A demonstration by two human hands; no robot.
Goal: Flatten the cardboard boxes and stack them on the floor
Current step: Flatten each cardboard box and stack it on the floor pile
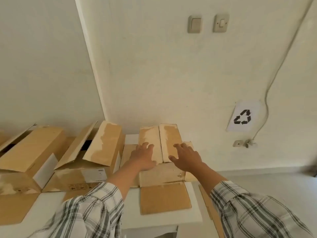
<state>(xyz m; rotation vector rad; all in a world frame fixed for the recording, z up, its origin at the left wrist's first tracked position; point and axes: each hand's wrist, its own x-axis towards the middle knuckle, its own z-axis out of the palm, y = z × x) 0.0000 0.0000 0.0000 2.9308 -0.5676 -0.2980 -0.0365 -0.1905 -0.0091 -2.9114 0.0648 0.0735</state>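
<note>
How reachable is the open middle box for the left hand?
Probably yes: the left hand rests on the neighbouring box, and the open middle box stands right beside it, nothing between.

Cream wall [154, 74] with two switches [194, 24], a recycling sign [243, 117], a trailing cable [274, 78], white table [133, 208] below.

Left hand [144, 157] and right hand [187, 157] lie spread atop the box [161, 174]. Left of that box stands an open carton [103, 143], farther left a second carton [32, 148]; up-right, a recycling sign [242, 117].
</note>
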